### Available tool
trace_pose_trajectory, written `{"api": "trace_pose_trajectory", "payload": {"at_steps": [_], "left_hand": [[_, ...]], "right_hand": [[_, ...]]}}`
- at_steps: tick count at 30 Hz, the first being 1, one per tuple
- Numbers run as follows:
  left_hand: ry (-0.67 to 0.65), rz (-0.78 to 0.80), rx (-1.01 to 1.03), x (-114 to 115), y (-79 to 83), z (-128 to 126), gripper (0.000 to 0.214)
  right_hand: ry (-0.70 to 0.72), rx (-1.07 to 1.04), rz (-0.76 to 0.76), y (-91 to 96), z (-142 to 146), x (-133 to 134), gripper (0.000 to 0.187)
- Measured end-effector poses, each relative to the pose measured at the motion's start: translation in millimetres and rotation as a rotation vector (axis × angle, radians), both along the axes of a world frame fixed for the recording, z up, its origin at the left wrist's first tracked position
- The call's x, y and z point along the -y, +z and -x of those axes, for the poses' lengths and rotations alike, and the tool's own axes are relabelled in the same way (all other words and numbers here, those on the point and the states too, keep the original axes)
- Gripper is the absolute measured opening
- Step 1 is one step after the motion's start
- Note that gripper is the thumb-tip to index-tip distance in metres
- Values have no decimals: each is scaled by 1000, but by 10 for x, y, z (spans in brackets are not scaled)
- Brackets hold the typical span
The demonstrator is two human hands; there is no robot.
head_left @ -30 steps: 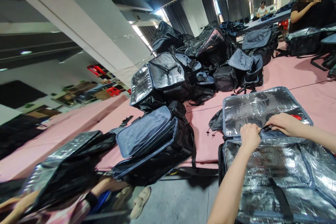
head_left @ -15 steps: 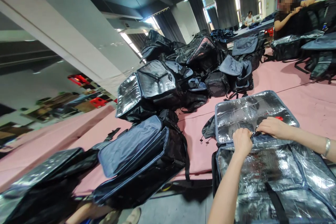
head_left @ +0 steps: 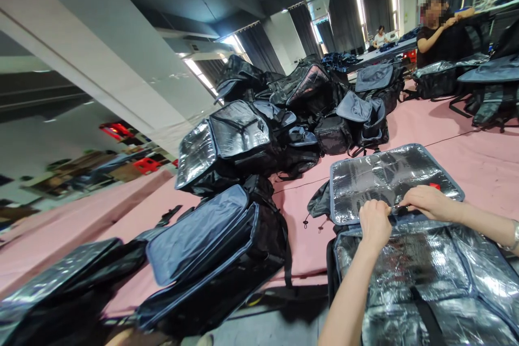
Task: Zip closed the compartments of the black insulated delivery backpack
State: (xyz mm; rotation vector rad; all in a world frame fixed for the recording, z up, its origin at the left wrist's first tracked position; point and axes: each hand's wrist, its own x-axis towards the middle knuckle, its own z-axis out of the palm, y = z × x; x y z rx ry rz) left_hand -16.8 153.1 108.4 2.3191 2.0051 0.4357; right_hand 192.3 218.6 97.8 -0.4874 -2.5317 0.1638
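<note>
In front of me an insulated bag [head_left: 413,259] with a silver foil lining stands open, its foil-lined lid [head_left: 365,189] folded back onto the pink table. My left hand [head_left: 375,224] is closed on the bag's blue-trimmed edge where lid and body meet. Just right of it, my right hand [head_left: 432,204] is closed in a pinch at the same seam. A small dark bit shows at its fingertips, and a small red piece [head_left: 435,187] sticks up behind its knuckles. What the right fingers hold is mostly hidden. A black strap [head_left: 425,316] lies across the foil inside.
Left of me an open black bag [head_left: 227,275] with a blue-grey flap sits at the table [head_left: 306,248] edge. Beyond it is a pile of dark bags, one foil-lined bag [head_left: 239,130] gaping. A co-worker [head_left: 436,32] works at the far right; another person [head_left: 380,38] sits farther back.
Both hands stay at the seam, the right shifted very slightly. The view has tilted a little, so the scene sits slightly lower. An arm at the bottom left has mostly dropped out of view.
</note>
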Motion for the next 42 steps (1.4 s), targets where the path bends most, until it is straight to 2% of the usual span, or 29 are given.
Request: {"api": "trace_pose_trajectory", "payload": {"at_steps": [5,8,9,11,15,19,23,26,33,39,42], "left_hand": [[-11,-25,12,-6,-4,12,20],[-13,-45,23,-25,-36,14,19],[-11,-53,27,-32,-50,14,20],[-6,-73,36,-44,-78,14,20],[18,-111,68,-26,-123,-7,19],[96,-176,131,134,-176,-94,20],[148,-286,241,346,-292,-220,27],[207,-300,246,402,-387,-316,34],[270,-232,328,276,-459,-504,24],[196,-222,348,264,-448,-483,19],[177,-205,353,257,-431,-460,17]], "right_hand": [[-131,-51,129,-11,-133,63,25],[-201,-25,188,-53,-189,66,31],[-216,-12,197,-72,-190,68,28],[-257,8,205,-111,-164,79,19],[-374,42,217,-152,-62,96,31],[-453,84,240,-120,7,93,30],[-492,113,250,-63,38,123,25],[-519,127,251,-40,53,162,25],[-550,138,250,-23,54,180,20],[-542,115,211,-56,27,147,13],[-549,82,127,-72,-59,138,20]]}}
